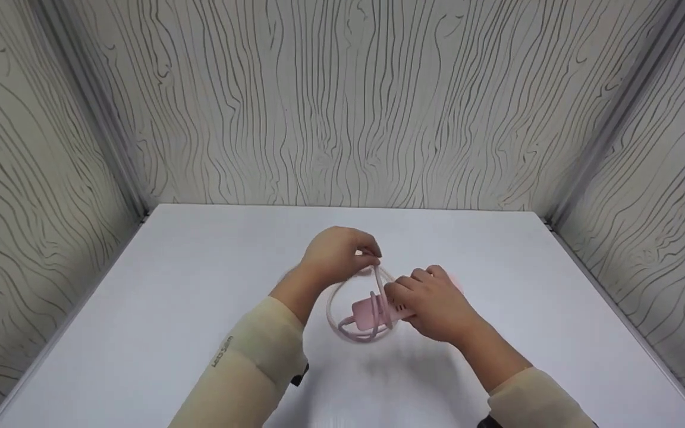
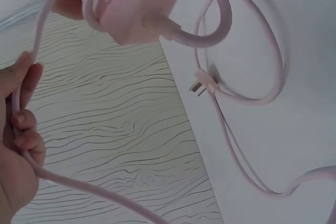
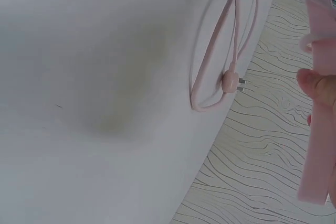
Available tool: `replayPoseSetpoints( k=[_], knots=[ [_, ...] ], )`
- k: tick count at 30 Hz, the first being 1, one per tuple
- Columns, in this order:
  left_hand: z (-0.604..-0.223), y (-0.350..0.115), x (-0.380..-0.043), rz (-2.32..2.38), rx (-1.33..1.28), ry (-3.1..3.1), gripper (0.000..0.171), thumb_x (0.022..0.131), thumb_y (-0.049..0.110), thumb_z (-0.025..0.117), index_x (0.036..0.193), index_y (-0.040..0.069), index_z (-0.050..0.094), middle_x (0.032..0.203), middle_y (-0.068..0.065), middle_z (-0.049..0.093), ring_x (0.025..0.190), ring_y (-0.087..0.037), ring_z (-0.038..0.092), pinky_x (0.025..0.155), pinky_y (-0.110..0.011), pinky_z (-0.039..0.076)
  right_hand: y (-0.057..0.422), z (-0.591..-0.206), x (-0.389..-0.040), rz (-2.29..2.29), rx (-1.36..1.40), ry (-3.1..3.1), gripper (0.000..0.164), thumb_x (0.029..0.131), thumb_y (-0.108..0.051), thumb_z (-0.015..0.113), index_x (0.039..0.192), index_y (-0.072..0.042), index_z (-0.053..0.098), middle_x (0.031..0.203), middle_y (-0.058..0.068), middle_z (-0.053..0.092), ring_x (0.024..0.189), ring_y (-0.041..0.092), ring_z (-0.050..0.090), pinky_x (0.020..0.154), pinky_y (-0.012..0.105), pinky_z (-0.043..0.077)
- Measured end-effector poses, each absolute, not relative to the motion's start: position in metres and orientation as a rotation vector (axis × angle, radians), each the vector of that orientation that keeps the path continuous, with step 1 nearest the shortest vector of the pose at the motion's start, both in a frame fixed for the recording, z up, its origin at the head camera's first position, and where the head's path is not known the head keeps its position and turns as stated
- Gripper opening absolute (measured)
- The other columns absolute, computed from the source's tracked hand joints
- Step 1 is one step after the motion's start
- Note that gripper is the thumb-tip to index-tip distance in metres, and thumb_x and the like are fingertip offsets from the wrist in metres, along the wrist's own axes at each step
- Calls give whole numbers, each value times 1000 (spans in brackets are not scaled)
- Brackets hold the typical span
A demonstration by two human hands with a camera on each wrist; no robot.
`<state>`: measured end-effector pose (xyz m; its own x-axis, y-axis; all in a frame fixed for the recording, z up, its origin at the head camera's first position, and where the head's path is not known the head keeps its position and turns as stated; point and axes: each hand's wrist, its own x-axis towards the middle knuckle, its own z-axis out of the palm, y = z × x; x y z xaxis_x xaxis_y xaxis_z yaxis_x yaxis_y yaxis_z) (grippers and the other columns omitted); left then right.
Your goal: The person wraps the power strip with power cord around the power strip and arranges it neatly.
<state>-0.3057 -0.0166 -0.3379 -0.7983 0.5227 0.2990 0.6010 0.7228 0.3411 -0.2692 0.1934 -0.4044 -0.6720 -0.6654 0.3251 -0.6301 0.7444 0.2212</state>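
Left hand (image 1: pixel 338 257): pink power cord (image 2: pixel 100 191) pinched.
Right hand (image 1: pixel 436 304): pink power strip (image 1: pixel 363 312) gripped.
Strip: held above white tabletop (image 1: pixel 140 333), head-view five o'clock from left hand, encircled by cord.
Plug (image 2: pixel 208 81): seen at two o'clock, left wrist view.

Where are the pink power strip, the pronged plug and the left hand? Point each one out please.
Power strip (image 3: pixel 317 148): right wrist view, on its long pink casing.
Plug (image 2: pixel 209 81): left wrist view, on its pink body.
Left hand (image 1: pixel 338 255): head view, on the back of the hand.
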Motion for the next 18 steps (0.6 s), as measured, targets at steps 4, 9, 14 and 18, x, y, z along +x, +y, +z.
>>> replayPoseSetpoints(
  k=[4, 9, 14, 18],
  knots=[
    [-343, -26, -313, -957, -834, -2786, 9, 83, 28, 66, 90, 24, 71, 85, 14, 66, 91, -7, 59, 86, -30, 46, 188, -396, -264, -25, 1058, -2596, 46, 69, -26, 79, 108, -28, 55, 96, -12, 62, 87, 11, 52, 82, 36, 38],
    [-347, -33, -320, -1295, -780, -2771, 7, 81, 24, 69, 87, 21, 73, 81, 11, 65, 86, -9, 58, 80, -29, 48, 184, -387, -260, 85, 1072, -2623, 48, 70, -27, 78, 112, -26, 55, 101, -11, 62, 91, 10, 52, 84, 35, 37],
    [-354, -35, -326, -1570, -734, -2745, 8, 80, 22, 71, 87, 19, 73, 86, 6, 66, 85, -12, 58, 78, -27, 50, 186, -383, -260, 224, 1079, -2585, 46, 71, -27, 78, 111, -24, 55, 98, -11, 60, 90, 9, 51, 83, 34, 36],
    [-361, -35, -328, -1711, -733, -2690, 10, 80, 20, 70, 89, 17, 73, 88, 4, 66, 85, -13, 59, 79, -26, 50, 188, -382, -259, 379, 1089, -2567, 47, 71, -28, 77, 112, -21, 55, 101, -9, 60, 92, 8, 51, 83, 35, 37]
  ],
)
